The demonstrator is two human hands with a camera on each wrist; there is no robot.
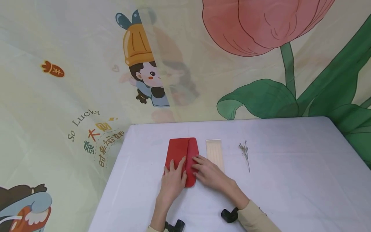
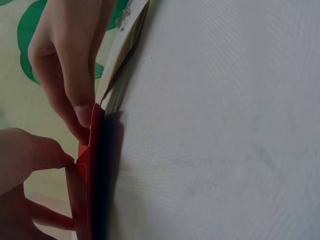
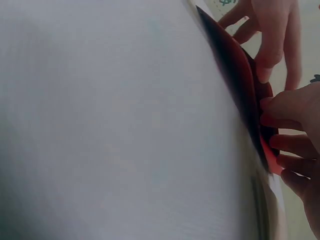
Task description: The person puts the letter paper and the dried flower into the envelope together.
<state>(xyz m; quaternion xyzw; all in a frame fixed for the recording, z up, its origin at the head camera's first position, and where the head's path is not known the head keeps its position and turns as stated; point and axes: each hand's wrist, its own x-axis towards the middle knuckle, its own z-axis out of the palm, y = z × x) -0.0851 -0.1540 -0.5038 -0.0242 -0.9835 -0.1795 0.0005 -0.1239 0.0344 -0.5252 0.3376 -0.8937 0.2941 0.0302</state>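
Here's the red envelope (image 1: 178,148), lying on the white table (image 1: 290,161), its flap (image 1: 192,148) toward the right. The left hand (image 1: 173,182) spreads its fingers over the body, pressing, not clenched. The right hand (image 1: 210,172) sets its fingertips on the flap, a light touch, fingers fairly straight. Just beside sits a pale ribbed strip (image 1: 215,152), then a dried sprig (image 1: 245,153). And on the backdrop (image 1: 72,32), lettering: "So Lucky" (image 1: 83,125) curving above the Chinese characters "时来运转" (image 1: 109,140).

Smooth, matt-looking paper envelope (image 1: 182,149) and finely textured, matt cloth table cover (image 1: 290,170)
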